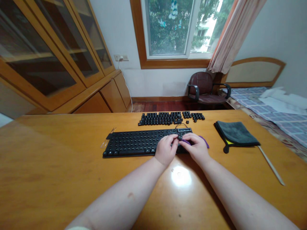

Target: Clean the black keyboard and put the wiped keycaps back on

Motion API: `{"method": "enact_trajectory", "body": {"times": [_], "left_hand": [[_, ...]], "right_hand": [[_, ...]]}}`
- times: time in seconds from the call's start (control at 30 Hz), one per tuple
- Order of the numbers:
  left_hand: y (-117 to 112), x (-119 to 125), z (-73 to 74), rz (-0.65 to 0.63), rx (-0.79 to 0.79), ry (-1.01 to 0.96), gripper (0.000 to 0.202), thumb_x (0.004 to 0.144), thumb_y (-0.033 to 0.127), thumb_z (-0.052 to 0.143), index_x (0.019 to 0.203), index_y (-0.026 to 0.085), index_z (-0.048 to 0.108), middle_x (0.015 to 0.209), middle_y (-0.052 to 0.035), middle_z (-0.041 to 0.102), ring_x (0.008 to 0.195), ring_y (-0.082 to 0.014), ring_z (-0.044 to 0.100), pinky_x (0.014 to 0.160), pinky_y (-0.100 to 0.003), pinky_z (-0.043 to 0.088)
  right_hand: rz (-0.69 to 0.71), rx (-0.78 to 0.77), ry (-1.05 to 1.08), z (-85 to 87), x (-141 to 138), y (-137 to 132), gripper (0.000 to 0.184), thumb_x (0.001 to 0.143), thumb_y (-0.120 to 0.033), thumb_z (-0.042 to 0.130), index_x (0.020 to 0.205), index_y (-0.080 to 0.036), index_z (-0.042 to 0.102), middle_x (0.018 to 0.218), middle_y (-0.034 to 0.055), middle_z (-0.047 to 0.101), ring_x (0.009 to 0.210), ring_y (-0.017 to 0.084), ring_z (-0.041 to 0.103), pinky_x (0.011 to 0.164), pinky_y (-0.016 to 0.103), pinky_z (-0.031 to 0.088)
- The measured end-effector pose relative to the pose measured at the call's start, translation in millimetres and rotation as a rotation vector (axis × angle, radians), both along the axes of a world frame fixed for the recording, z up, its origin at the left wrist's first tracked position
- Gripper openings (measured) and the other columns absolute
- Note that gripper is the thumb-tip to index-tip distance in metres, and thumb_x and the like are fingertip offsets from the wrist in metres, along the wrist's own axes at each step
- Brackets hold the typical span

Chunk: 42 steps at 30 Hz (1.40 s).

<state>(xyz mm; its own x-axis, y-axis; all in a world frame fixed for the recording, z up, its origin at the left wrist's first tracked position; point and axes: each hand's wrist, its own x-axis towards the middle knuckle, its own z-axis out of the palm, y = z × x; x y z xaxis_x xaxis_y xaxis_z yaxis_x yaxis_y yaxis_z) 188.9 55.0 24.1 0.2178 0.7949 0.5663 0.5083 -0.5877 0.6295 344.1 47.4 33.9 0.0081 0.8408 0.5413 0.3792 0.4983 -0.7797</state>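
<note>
A black keyboard (134,142) lies on the wooden desk, most of its keycaps off, with a few left along its front row. Over its right part my left hand (166,147) pinches a small black keycap (179,137) between thumb and fingertips. My right hand (195,147) meets it there, fingers closed on a purple cloth (203,141) that touches the keycap. Both hands hide the keyboard's right end. Behind it, rows of loose black keycaps (158,118) are laid out in keyboard order.
To the right lie folded dark grey cloths (236,133) and a thin pale stick (272,166). Clear plastic strips (107,138) rest by the keyboard's left end. The wooden desk (59,159) ends behind the loose keycaps; an office chair (202,88) stands beyond.
</note>
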Motion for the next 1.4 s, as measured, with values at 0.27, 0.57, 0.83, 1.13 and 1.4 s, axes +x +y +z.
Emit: {"method": "enact_trajectory", "body": {"times": [0.27, 0.57, 0.83, 1.13, 1.4], "left_hand": [[1, -1, 5.7, -0.106, -0.100, 0.008, 0.018, 0.088, 0.020, 0.040, 0.096, 0.019, 0.057, 0.095, -0.0053, 0.065, 0.091, -0.0169, 0.059, 0.084, -0.032, 0.047], [1, 1, 6.7, -0.093, -0.104, 0.013, 0.015, 0.083, 0.022, 0.050, 0.095, 0.018, 0.058, 0.090, -0.0050, 0.064, 0.081, -0.0159, 0.059, 0.078, -0.030, 0.048], [3, 0, 4.4, -0.077, -0.126, -0.042, 0.016, 0.086, 0.021, 0.047, 0.094, 0.018, 0.060, 0.095, -0.0053, 0.066, 0.092, -0.0166, 0.059, 0.084, -0.030, 0.047], [3, 2, 4.0, -0.075, -0.160, 0.012, 0.014, 0.084, 0.025, 0.052, 0.089, 0.019, 0.064, 0.089, -0.0045, 0.068, 0.087, -0.0172, 0.061, 0.080, -0.031, 0.048], [3, 2, 5.8, -0.114, -0.179, 0.095, 0.017, 0.086, 0.026, 0.047, 0.090, 0.019, 0.062, 0.088, -0.0039, 0.067, 0.084, -0.0168, 0.059, 0.076, -0.029, 0.047]], "right_hand": [[0.091, -0.041, -0.017, 3.8, 2, 1, 0.019, 0.076, -0.028, 0.065, 0.094, -0.023, 0.069, 0.090, 0.0056, 0.066, 0.086, 0.019, 0.060, 0.080, 0.037, 0.049], [0.045, -0.030, 0.028, 2.8, 3, 4, 0.013, 0.073, -0.029, 0.067, 0.084, -0.022, 0.070, 0.083, 0.0050, 0.066, 0.082, 0.019, 0.060, 0.078, 0.035, 0.050], [0.106, -0.091, 0.022, 2.5, 3, 2, 0.018, 0.075, -0.028, 0.064, 0.091, -0.021, 0.066, 0.089, 0.0059, 0.065, 0.085, 0.019, 0.060, 0.079, 0.035, 0.048], [-0.095, -0.076, 0.154, -2.3, 8, 6, 0.006, 0.077, -0.026, 0.057, 0.080, -0.021, 0.057, 0.083, 0.0043, 0.059, 0.078, 0.019, 0.058, 0.074, 0.034, 0.048], [0.100, 0.009, -0.008, 7.7, 8, 2, 0.010, 0.081, -0.027, 0.057, 0.081, -0.022, 0.066, 0.085, 0.0063, 0.063, 0.087, 0.020, 0.059, 0.082, 0.038, 0.047]]}}
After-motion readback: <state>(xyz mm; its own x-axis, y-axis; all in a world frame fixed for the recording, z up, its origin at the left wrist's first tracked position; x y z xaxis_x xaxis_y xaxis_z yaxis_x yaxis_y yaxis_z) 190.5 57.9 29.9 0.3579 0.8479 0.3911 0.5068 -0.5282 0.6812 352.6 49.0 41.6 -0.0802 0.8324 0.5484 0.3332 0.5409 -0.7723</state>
